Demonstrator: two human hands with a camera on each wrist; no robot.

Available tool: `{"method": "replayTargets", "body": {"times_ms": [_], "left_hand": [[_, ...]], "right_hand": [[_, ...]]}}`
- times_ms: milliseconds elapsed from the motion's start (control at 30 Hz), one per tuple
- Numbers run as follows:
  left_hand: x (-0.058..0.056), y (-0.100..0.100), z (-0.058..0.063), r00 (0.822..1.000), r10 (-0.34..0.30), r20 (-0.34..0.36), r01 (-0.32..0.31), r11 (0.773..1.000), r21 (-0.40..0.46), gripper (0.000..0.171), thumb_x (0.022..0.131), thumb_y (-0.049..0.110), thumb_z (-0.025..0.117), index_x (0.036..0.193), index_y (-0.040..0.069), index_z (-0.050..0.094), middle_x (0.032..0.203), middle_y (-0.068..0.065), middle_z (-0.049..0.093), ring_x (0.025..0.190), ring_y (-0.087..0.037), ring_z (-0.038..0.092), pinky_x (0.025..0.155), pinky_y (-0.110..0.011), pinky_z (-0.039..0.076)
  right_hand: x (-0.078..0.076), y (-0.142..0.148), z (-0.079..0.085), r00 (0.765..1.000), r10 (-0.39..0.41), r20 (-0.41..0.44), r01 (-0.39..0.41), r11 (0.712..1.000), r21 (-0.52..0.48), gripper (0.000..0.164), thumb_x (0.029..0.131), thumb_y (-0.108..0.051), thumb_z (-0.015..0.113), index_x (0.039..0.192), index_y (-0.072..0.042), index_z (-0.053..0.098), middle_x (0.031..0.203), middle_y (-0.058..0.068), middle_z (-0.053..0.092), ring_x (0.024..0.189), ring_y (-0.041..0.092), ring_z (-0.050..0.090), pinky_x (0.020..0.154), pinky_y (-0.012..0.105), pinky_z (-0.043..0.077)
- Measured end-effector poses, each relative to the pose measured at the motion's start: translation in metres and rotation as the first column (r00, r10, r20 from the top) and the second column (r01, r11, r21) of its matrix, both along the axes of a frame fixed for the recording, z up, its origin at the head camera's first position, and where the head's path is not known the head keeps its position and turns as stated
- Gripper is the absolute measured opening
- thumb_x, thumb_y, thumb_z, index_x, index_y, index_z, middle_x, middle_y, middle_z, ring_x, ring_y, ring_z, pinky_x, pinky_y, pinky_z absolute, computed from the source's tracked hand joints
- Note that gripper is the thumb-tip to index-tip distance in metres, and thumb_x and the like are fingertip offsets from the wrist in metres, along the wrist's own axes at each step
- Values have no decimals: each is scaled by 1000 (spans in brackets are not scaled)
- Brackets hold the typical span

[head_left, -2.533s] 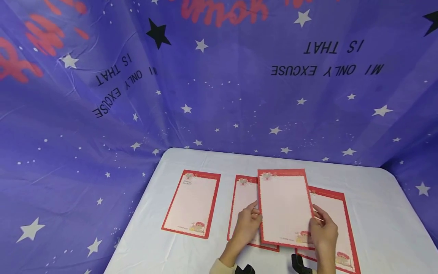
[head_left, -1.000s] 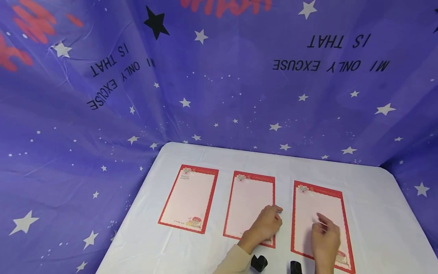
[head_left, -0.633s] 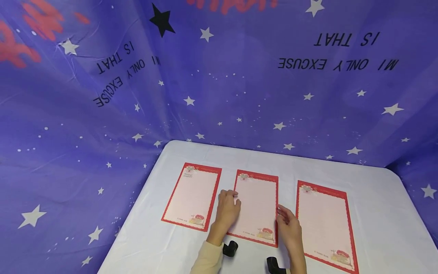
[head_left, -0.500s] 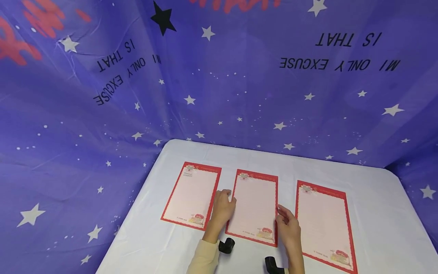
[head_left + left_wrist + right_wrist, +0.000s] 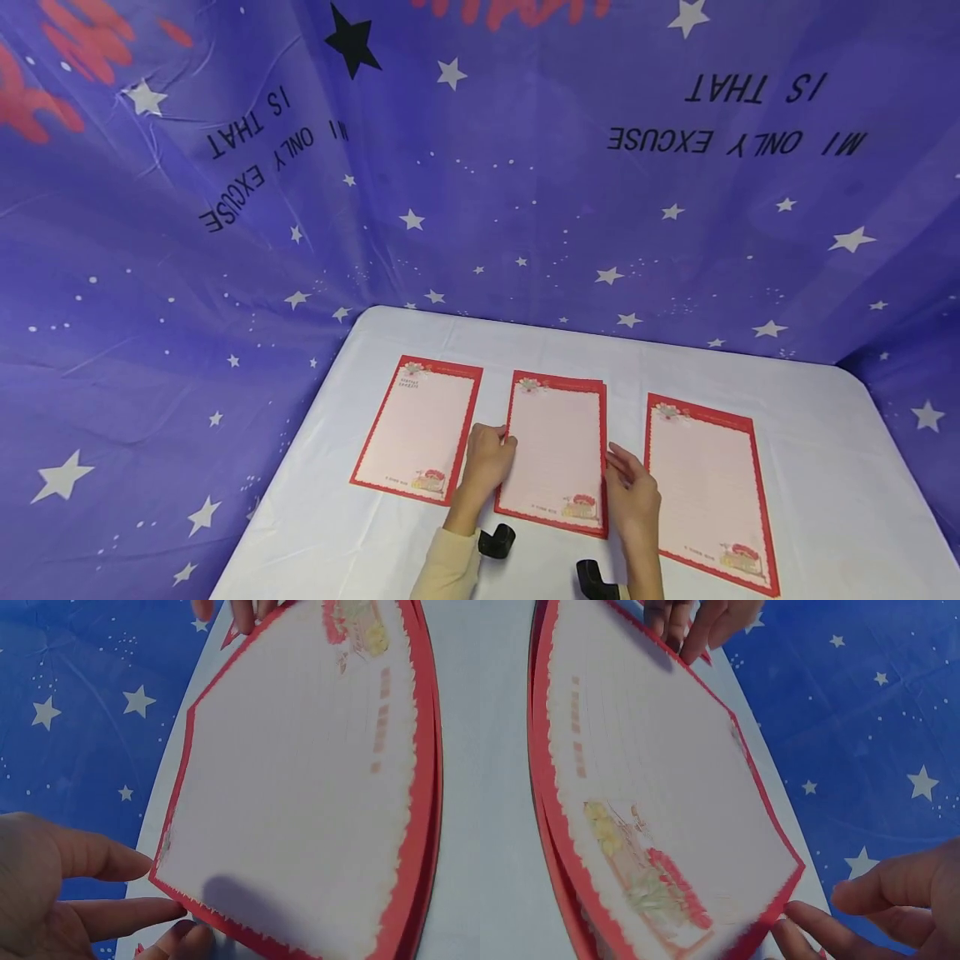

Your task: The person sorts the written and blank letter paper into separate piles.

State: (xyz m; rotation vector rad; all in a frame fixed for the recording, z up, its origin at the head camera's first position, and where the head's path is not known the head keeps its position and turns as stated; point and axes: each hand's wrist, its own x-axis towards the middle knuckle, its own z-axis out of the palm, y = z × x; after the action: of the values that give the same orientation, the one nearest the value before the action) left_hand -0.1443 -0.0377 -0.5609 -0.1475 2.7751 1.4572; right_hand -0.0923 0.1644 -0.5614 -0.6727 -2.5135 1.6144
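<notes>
Both hands are at a red-bordered sheet of letter paper [image 5: 557, 450] in the middle of the table, bowed and raised a little off another red-edged sheet below. My left hand [image 5: 487, 460] pinches its left edge; in the left wrist view fingertips [image 5: 176, 906] meet the red border near the far corner. Opposite, my right hand [image 5: 632, 493] pinches the right edge, one finger stretched out free of the paper in the right wrist view. A flower decorates the sheet's far left corner, and a coloured drawing its near right corner.
A similar sheet [image 5: 417, 429] with small print lies to the left, and another sheet [image 5: 708, 492] to the right. They rest on a white-covered table [image 5: 570, 337]. Behind it hangs a purple star-patterned cloth [image 5: 480, 183]. Black wrist mounts [image 5: 497, 542] sit below both hands.
A sheet held up earlier is down. Both hands have moved to the middle sheet, the left going round to its left edge. That sheet has just shifted off the one below.
</notes>
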Motion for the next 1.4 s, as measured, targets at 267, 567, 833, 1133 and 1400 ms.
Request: {"method": "replayTargets", "body": {"times_ms": [267, 567, 833, 1133, 1400], "left_hand": [[-3, 2, 1, 999, -53, 2, 52, 993, 102, 33, 91, -2, 64, 122, -13, 70, 96, -15, 63, 82, -20, 55, 74, -36, 49], [-5, 10, 4, 992, -126, 18, 118, 963, 244, 39, 87, -4, 67, 126, 0, 71, 88, -6, 71, 74, -10, 59, 69, -32, 51], [10, 71, 3, 972, -235, 10, 211, 889, 406, 45, 88, -7, 67, 133, -2, 66, 92, -10, 70, 67, -2, 61, 57, -19, 49], [25, 149, 7, 931, -350, 104, 270, 852, 449, 56, 88, -10, 65, 143, 1, 60, 93, 1, 67, 61, -5, 63, 56, -19, 50], [26, 164, -1, 915, -388, 112, 351, 902, 251, 53, 84, -8, 67, 137, -3, 64, 87, 3, 65, 67, 1, 50, 62, -16, 45]], "right_hand": [[-4, -4, 1, 997, -28, -65, 31, 998, 45, 44, 94, 3, 58, 137, 11, 60, 121, 28, 66, 93, 26, 65, 66, 14, 46], [1, 15, 11, 995, -79, -68, 86, 990, 109, 49, 94, 2, 58, 143, 9, 56, 124, 29, 58, 98, 33, 55, 64, 15, 40], [11, 74, 18, 965, -261, 35, 254, 957, 137, 51, 98, -3, 50, 148, 4, 53, 138, 31, 53, 113, 42, 54, 78, 26, 39], [25, 141, 24, 934, -354, 51, 334, 914, 229, 51, 95, -2, 48, 144, 7, 56, 130, 33, 58, 97, 27, 54, 70, 24, 35], [25, 164, 10, 927, -359, 105, 326, 914, 242, 51, 95, -1, 47, 144, 10, 53, 134, 35, 53, 105, 40, 54, 66, 24, 35]]}}
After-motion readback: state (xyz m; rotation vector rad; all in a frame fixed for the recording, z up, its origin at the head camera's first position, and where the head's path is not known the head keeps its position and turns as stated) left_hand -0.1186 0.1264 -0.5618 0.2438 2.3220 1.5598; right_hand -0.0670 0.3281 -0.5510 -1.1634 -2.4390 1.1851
